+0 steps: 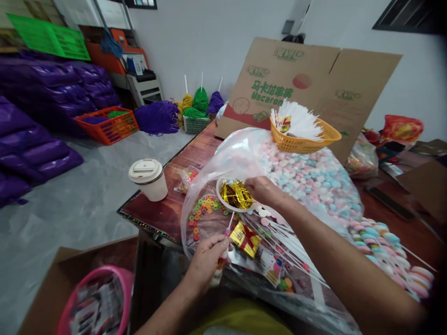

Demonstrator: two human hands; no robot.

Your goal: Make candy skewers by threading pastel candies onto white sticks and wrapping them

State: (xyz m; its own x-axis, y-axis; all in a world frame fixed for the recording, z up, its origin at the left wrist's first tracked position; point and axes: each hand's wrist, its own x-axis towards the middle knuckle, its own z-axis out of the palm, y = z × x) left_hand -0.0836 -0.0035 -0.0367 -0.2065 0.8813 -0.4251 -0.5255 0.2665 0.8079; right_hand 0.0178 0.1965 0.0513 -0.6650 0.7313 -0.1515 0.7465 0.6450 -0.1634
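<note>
My left hand (207,258) is closed round a wrapped candy skewer whose white stick (231,220) points up, at the table's near edge. Beside it lies a gold packet (245,238) with a red ribbon print. My right hand (260,190) is at the right rim of a white bowl (220,197) filled with gold twist ties (237,194), its fingers pinched together; what they hold is too small to tell. Ring candies (199,209) lie on clear plastic left of the bowl. White sticks (289,239) lie under my right forearm.
A lidded cup (149,180) stands at the table's left edge. Pastel candies (307,179) are heaped behind my right arm, with an orange basket (303,145) of white sticks and a large cardboard box (363,88) beyond. Below left is a pink tub (127,284).
</note>
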